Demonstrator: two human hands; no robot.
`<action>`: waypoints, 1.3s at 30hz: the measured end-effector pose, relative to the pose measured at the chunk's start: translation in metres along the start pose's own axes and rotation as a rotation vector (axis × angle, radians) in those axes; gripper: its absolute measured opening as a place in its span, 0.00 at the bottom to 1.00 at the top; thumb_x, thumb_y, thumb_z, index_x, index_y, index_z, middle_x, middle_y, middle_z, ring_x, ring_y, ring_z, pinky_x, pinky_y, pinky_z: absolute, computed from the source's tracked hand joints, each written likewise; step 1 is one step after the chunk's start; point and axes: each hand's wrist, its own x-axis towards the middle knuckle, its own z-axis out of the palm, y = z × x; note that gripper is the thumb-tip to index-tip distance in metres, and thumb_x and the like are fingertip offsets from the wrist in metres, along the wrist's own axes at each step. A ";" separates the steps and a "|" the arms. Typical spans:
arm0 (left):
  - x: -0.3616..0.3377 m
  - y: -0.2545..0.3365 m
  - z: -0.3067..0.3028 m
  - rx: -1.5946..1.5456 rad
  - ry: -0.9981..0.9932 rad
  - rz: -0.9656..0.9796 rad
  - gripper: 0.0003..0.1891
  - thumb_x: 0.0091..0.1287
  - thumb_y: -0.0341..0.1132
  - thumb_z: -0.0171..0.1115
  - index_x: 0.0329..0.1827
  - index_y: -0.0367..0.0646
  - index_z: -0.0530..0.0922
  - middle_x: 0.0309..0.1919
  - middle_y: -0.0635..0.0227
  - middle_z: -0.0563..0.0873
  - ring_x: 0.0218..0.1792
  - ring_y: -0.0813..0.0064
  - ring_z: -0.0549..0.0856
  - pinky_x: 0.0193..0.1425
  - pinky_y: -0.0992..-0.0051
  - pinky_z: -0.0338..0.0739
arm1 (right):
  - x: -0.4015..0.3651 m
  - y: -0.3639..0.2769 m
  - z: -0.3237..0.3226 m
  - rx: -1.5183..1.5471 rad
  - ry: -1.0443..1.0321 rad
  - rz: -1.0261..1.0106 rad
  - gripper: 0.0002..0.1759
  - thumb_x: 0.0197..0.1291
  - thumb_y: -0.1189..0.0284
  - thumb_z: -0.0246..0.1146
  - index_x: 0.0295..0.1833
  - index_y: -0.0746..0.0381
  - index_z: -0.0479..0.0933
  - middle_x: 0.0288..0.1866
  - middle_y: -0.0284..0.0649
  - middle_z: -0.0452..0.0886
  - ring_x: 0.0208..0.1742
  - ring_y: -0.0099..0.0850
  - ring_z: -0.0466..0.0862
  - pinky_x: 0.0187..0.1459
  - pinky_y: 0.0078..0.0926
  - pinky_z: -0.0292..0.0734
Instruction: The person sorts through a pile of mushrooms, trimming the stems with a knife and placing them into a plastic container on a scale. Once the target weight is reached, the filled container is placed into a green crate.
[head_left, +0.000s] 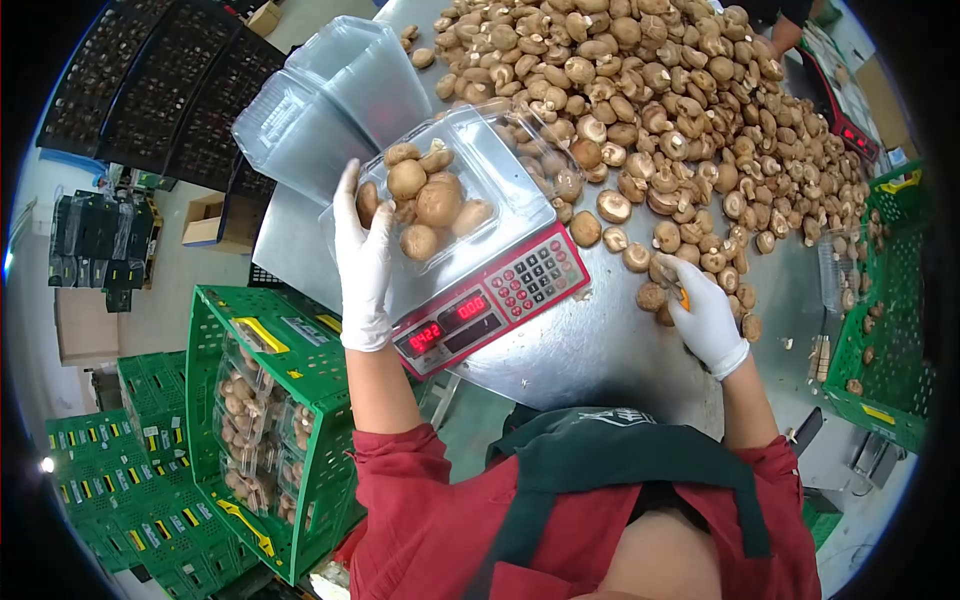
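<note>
My left hand [364,270], in a white glove, is at the near left side of a clear plastic punnet [490,190]. A brown mushroom [368,203] sits between its thumb and fingers. Several more mushrooms [438,200] lie in the punnet, which rests on a red digital scale [490,300] with lit red digits. My right hand [706,318], also gloved, is closed around a small orange-handled tool [683,297], seemingly a knife, mostly hidden by the glove. Its fingertips reach the near edge of the mushroom pile [660,110].
Stacked clear punnets [330,100] stand behind the scale on the metal table [620,350]. A green crate [290,400] at left holds filled punnets; another green crate [890,330] is at right. Beyond the pile are a second scale [850,135] and another person's hand [785,36].
</note>
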 end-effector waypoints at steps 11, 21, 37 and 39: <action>-0.009 -0.011 0.005 0.528 0.134 0.181 0.18 0.67 0.26 0.62 0.60 0.36 0.78 0.56 0.59 0.82 0.60 0.65 0.79 0.66 0.69 0.70 | 0.022 0.005 0.014 -0.028 0.021 -0.009 0.21 0.57 0.76 0.60 0.59 0.59 0.77 0.49 0.48 0.83 0.50 0.48 0.83 0.51 0.41 0.79; -0.031 0.016 0.030 0.886 -0.077 0.233 0.19 0.65 0.34 0.65 0.59 0.39 0.78 0.49 0.58 0.83 0.51 0.55 0.78 0.60 0.60 0.73 | 0.071 0.037 0.016 -0.175 0.100 -0.034 0.16 0.57 0.75 0.60 0.52 0.55 0.80 0.45 0.41 0.81 0.47 0.44 0.84 0.48 0.40 0.80; -0.053 0.030 0.040 0.603 0.135 0.144 0.12 0.67 0.21 0.56 0.52 0.34 0.77 0.47 0.61 0.79 0.49 0.66 0.79 0.58 0.68 0.74 | 0.127 0.036 0.022 0.732 -0.531 0.326 0.15 0.62 0.64 0.67 0.49 0.62 0.81 0.33 0.35 0.84 0.27 0.23 0.79 0.30 0.22 0.72; -0.053 0.029 0.041 0.526 0.124 0.155 0.12 0.63 0.18 0.55 0.49 0.34 0.77 0.45 0.62 0.79 0.49 0.67 0.79 0.58 0.69 0.74 | 0.116 0.032 0.015 0.859 -0.469 0.298 0.13 0.64 0.64 0.68 0.44 0.64 0.80 0.28 0.30 0.78 0.23 0.14 0.71 0.24 0.16 0.63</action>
